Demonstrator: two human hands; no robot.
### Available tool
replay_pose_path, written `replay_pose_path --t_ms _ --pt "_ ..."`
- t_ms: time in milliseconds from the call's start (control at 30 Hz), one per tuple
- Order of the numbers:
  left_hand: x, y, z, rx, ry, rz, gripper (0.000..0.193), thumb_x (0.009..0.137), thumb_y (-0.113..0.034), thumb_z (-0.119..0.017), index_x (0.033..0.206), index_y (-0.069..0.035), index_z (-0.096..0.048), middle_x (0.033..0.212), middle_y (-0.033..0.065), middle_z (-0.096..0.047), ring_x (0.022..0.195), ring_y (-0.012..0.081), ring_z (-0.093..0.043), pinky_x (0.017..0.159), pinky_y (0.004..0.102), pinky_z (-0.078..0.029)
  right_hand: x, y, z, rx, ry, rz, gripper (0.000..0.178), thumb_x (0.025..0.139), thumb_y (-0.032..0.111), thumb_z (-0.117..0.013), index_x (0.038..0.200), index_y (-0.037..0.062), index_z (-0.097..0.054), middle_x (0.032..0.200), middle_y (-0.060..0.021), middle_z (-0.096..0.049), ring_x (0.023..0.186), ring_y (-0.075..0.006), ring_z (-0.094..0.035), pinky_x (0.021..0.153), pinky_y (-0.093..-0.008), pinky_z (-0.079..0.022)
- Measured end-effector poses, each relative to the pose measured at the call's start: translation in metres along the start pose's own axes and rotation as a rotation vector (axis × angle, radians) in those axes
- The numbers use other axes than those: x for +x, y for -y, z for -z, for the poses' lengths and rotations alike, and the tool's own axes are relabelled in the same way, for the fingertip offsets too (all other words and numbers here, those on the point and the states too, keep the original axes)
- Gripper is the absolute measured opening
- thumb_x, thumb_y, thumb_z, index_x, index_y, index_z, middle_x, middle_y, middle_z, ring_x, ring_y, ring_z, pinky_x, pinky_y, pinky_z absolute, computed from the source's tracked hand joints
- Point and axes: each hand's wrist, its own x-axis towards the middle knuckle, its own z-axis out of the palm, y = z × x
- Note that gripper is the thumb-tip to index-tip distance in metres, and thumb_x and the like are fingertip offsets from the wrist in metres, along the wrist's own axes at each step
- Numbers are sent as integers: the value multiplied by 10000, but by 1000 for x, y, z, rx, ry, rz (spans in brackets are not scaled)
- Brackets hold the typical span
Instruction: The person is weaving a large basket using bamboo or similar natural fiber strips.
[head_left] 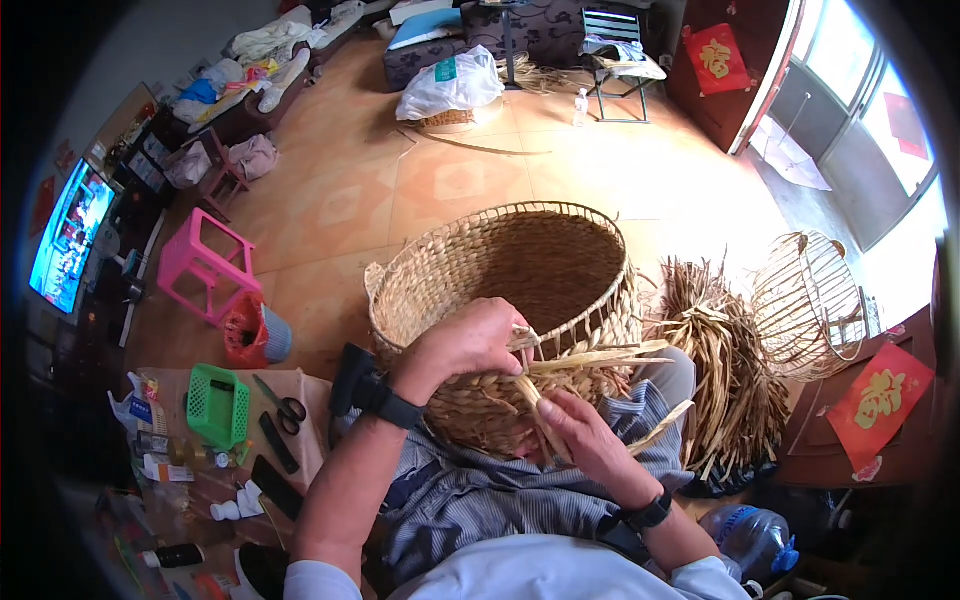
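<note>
A large round woven straw basket [430,270] rests against my lap, its mouth tipped up and away from me. My left hand [485,335] is at the near rim, fingers closed on a pale straw strand there. Just below and to the right, my right hand [585,435] pinches a flat straw strip [532,400] between thumb and fingers, against the basket's outer wall. Loose straw ends [610,355] stick out to the right from the rim. My fingertips partly hide where the strands meet the rim.
Right of the basket lie a bundle of dried straw [715,370] and an open wire-like frame basket [810,300]. At left, a low table holds a green plastic basket [218,405] and scissors [285,405]. Beyond it stand a bin [262,335] and a pink stool [205,265].
</note>
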Motion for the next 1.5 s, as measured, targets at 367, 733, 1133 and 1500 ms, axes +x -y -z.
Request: replay_pose_path --t_ms 367,733,1133,1500 --pt "1 0 0 -54 17 -24 378 670 -231 -851 1001 -54 -809 880 209 -761 834 318 -752 790 397 -576 0 -4 -6 -1124 -283 600 97 999 118 -612 1071 54 -619 842 -113 -568 759 -318 -620 654 -380 -530" --pt "4 2 4 9 67 -95 401 704 -235 -819 1033 -11 -765 888 235 -745 828 326 -743 749 415 -563 39 50 20 -1528 -345 839 166 883 166 -687 1022 82 -652 945 -93 -578 897 -286 -622 707 -429 -510" --pt "19 5 -24 79 -318 -346 299 660 -198 -750 914 -42 -775 876 182 -714 888 387 -690 779 490 -547 43 32 19 -1476 -370 666 98 934 150 -641 1011 102 -605 836 -120 -659 782 -351 -680 641 -488 -502" --pt "41 -38 -28 461 -133 131 210 652 -159 -740 809 -36 -805 787 161 -760 798 301 -766 753 412 -609 40 30 30 -1430 -360 531 166 928 166 -671 928 37 -567 777 -200 -627 742 -432 -635 638 -515 -459"
